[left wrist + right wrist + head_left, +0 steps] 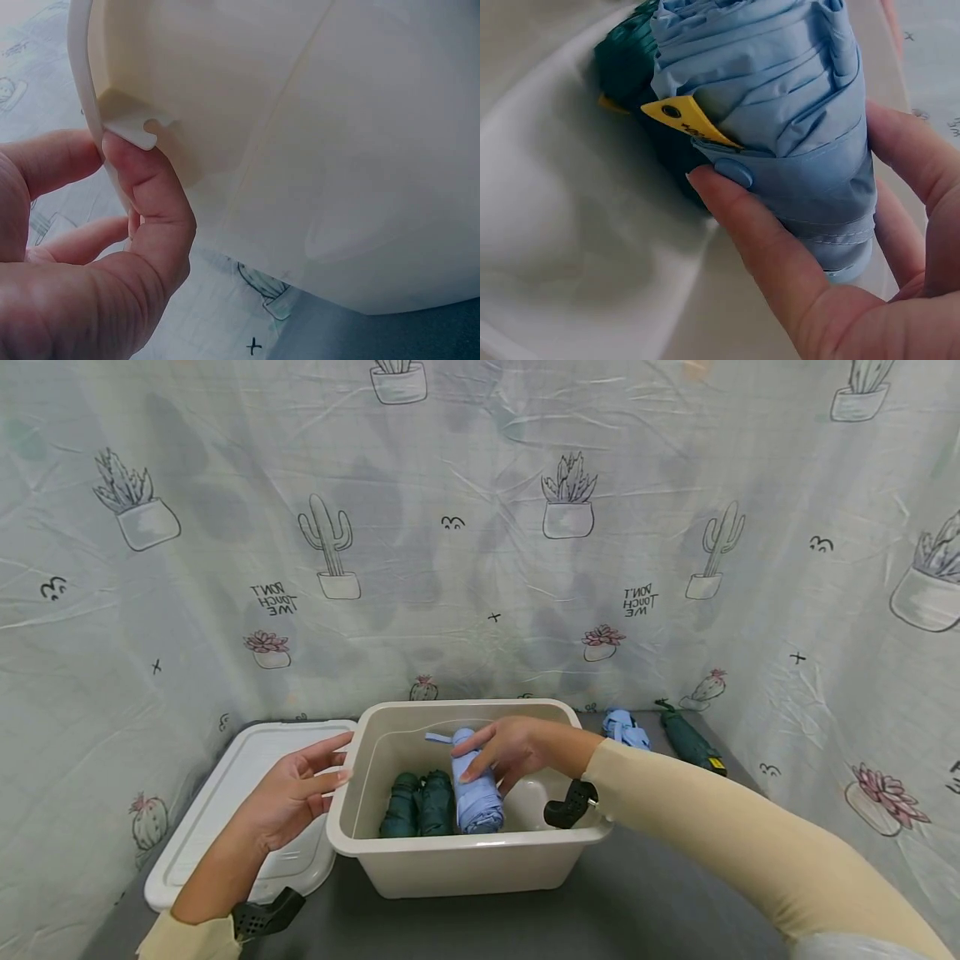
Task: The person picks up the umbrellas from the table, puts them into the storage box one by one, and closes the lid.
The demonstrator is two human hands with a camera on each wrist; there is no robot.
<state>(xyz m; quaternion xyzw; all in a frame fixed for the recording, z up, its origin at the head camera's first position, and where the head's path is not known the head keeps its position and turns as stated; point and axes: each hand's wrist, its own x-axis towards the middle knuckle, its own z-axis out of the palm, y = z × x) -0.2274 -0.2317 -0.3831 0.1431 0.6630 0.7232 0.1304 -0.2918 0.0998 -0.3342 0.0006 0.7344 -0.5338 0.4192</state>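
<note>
A cream plastic bin point(468, 870) stands on the grey surface. My left hand point(288, 795) pinches its left rim, thumb and fingers on either side of the edge, as the left wrist view also shows. Inside the bin, my right hand point(519, 748) grips a folded light-blue umbrella point(478, 807) around its body. Its strap is snapped with a button, and a yellow tag point(690, 120) sticks out. Two folded dark-green umbrellas, one at the left point(400, 812) and one beside the blue one point(437, 807), lie side by side in the bin.
A white lid point(217, 827) lies left of the bin, partly behind my left hand. Right of the bin lie another light-blue umbrella point(626, 729) and a dark-green one point(688, 742). A cactus-print curtain point(480, 552) hangs behind and at both sides.
</note>
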